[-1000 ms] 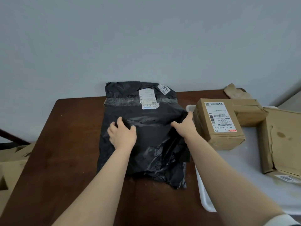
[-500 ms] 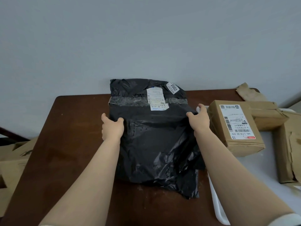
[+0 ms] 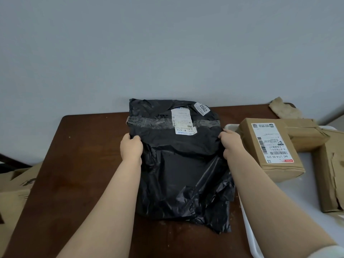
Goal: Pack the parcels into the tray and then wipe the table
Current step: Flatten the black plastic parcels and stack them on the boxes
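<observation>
Slid apart, left hand (image 3: pixel 131 148) and right hand (image 3: pixel 231 146) clamp fingers (image 3: pixel 135 139) over black parcel (image 3: pixel 178 164) edges.

Black poly parcel (image 3: pixel 178 164): crinkled, clear tape band across, 2 white labels near far end. Lies mid-table on brown wood table (image 3: pixel 83 164), L hand (image 3: pixel 131 148) & R hand (image 3: pixel 231 146) gripping its side edges. White tray (image 3: pixel 247 229) just to its right holds 3 brown parcels: labelled box (image 3: pixel 270 149) nearest, paper-wrapped pkg (image 3: pixel 305 135) behind it, torn cardboard one (image 3: pixel 331 179) at far right.
</observation>
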